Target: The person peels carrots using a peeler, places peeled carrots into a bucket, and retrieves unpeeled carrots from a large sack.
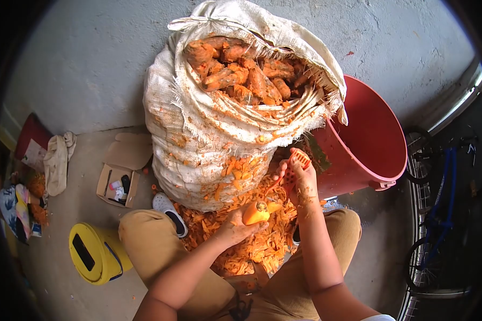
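My left hand [235,229] is closed around a peeled orange carrot [256,213], whose stem end points up. To its upper right, my right hand [300,174] grips an orange-red peeler [290,175], its far part close to the carrot. Beneath both hands a heap of orange peelings [241,251] covers the floor between my legs. Just beyond stands a white woven sack [171,139], its top folded back and filled with unpeeled, dirt-marked carrots [260,83]. Peel scraps cling to the sack's front.
A large red bucket [367,134] stands right of the sack. On the left are an open cardboard box [124,170] with small items and a yellow lidded bucket [93,254]. A blue bicycle [449,203] is at the far right, a wall [91,64] behind.
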Action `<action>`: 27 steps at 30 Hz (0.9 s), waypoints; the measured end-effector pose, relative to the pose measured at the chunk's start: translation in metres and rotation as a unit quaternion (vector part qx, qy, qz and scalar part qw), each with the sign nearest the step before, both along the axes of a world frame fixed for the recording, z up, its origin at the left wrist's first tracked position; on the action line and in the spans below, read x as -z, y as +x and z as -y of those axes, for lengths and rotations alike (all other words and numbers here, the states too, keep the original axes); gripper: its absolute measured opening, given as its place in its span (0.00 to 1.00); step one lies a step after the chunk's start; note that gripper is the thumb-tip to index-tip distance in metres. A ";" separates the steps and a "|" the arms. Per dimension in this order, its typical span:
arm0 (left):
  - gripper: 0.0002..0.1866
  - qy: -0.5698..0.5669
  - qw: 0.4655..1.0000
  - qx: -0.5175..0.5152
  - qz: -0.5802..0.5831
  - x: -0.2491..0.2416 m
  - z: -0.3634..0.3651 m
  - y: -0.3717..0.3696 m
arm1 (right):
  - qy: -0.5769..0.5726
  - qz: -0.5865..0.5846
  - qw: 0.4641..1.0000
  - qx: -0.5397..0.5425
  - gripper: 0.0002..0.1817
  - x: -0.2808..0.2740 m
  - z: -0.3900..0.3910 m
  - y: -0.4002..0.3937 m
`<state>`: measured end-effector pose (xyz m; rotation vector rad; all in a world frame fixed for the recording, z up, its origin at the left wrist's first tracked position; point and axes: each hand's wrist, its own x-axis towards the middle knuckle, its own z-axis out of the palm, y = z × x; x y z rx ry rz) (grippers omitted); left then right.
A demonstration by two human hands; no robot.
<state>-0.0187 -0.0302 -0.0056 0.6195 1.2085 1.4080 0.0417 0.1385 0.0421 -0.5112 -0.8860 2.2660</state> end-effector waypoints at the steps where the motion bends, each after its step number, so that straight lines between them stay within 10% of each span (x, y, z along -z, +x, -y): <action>1: 0.21 0.007 1.000 -0.004 0.009 0.002 0.000 0.000 | -0.006 0.005 1.000 0.006 0.08 -0.001 0.000 -0.001; 8: 0.20 0.045 0.992 0.007 0.116 -0.014 -0.001 -0.001 | 0.145 0.070 0.984 0.080 0.12 -0.014 0.010 -0.003; 27: 0.16 0.014 0.999 -0.025 0.047 0.001 0.002 0.008 | 0.120 0.031 0.948 0.292 0.09 -0.013 -0.006 0.008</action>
